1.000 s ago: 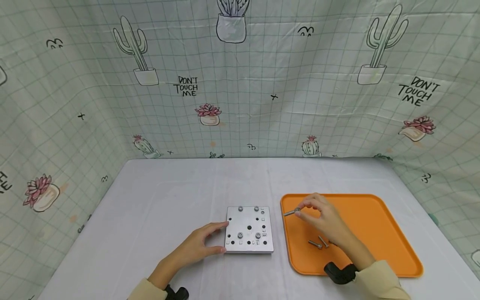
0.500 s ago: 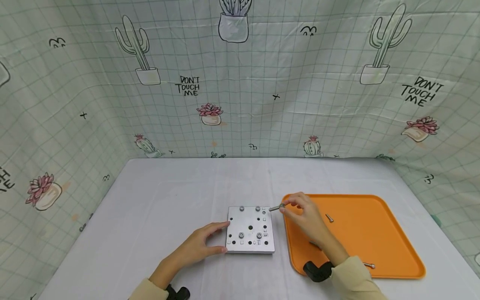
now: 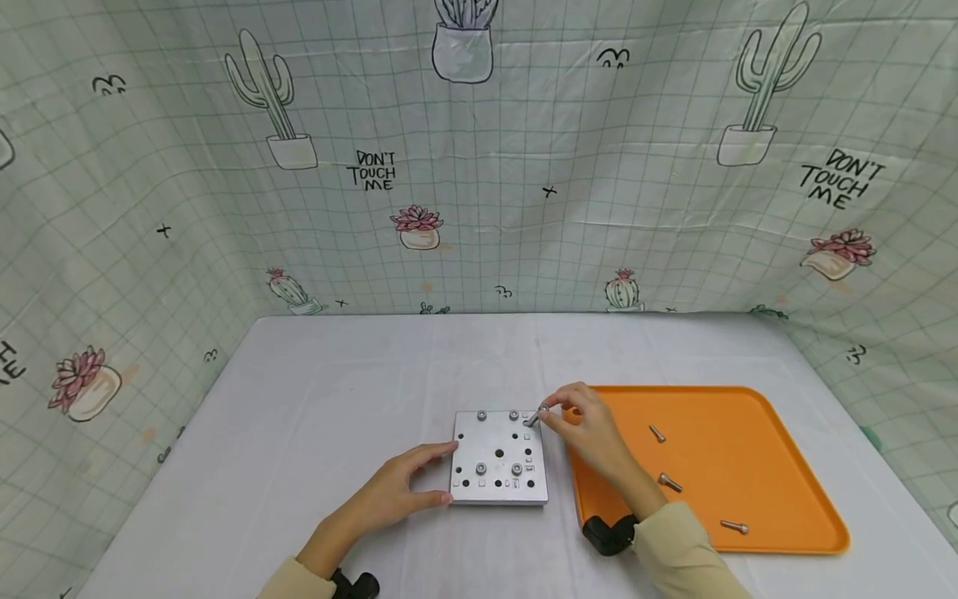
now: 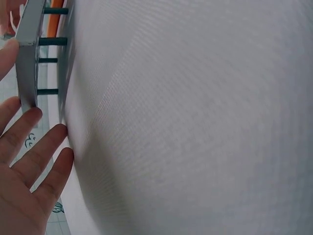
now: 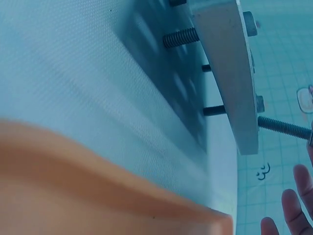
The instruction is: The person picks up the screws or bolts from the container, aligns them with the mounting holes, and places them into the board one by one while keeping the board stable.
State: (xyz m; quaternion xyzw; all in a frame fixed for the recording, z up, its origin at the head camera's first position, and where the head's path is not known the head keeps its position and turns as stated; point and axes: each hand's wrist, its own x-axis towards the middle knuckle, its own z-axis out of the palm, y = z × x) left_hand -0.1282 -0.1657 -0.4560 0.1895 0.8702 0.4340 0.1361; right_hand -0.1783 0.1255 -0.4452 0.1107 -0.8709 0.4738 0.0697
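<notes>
A square silver metal plate [image 3: 476,445] with several holes stands on the white table. Several socket-head screws sit in it, and their shanks [image 5: 181,37] show below the plate in the right wrist view. My left hand [image 3: 392,489] touches the plate's left edge with thumb and forefinger; its other fingers [image 4: 36,159] are extended. Between the thumb and forefinger of my right hand [image 3: 591,428] is another screw [image 3: 534,418], pinched near its head. That screw tilts, with its tip at the plate's top right, where the right wrist view shows it meeting the top face.
An orange tray [image 3: 711,449] lies to the right of the plate. On it are three loose screws: one at the upper left [image 3: 657,433], one near the middle [image 3: 670,482], one by the front [image 3: 734,527]. A patterned cloth [image 3: 479,166] hangs behind the table.
My right hand has moved left from over the tray to the plate, carrying the screw, which now slants more steeply. The tray's loose screws have come into view. My left hand stays put.
</notes>
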